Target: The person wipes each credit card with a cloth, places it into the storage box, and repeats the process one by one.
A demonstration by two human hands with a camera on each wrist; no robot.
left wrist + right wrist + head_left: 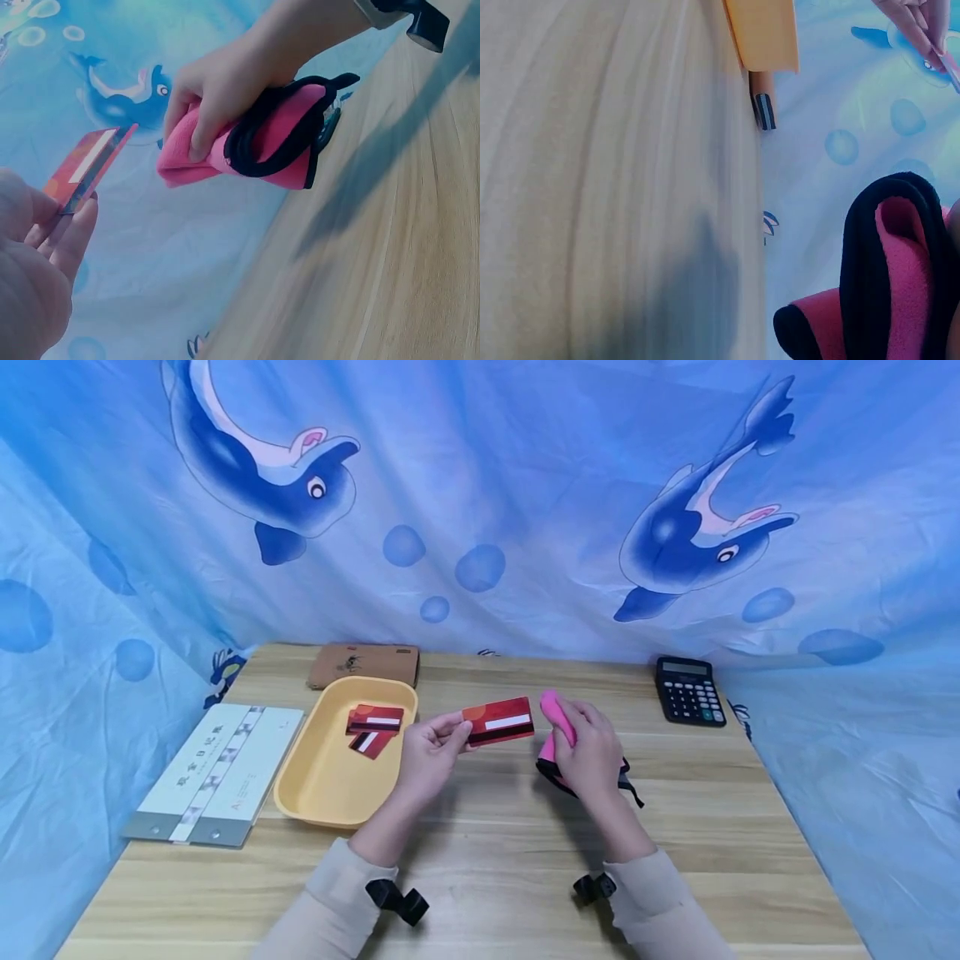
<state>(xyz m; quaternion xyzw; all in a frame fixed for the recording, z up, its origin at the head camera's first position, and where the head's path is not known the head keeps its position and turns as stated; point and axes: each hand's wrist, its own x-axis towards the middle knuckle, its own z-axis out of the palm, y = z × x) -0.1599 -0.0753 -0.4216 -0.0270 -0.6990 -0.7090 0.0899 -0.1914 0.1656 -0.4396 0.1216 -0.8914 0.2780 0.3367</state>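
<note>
Between thumb and fingers, my left hand (432, 752) pinches a red bank card (498, 722) by its left end, with the dark stripe and white strip showing. To the right, my right hand (592, 752) grips a folded pink cloth with black edging (277, 135), raised above the table. Card and cloth are apart, with a small gap between them. The right wrist view shows the folds of the pink cloth (907, 277) close up, while the right hand is mostly out of that frame. Left of my left hand, several similar red cards (375, 720) lie in a yellow tray (322, 789).
A brown wallet (363, 666) lies behind the tray. On the left is a white and grey account book (217, 777) with a patterned band. A black calculator (690, 692) sits at the back right of the wooden table (480, 877). A blue dolphin curtain (495, 485) hangs behind.
</note>
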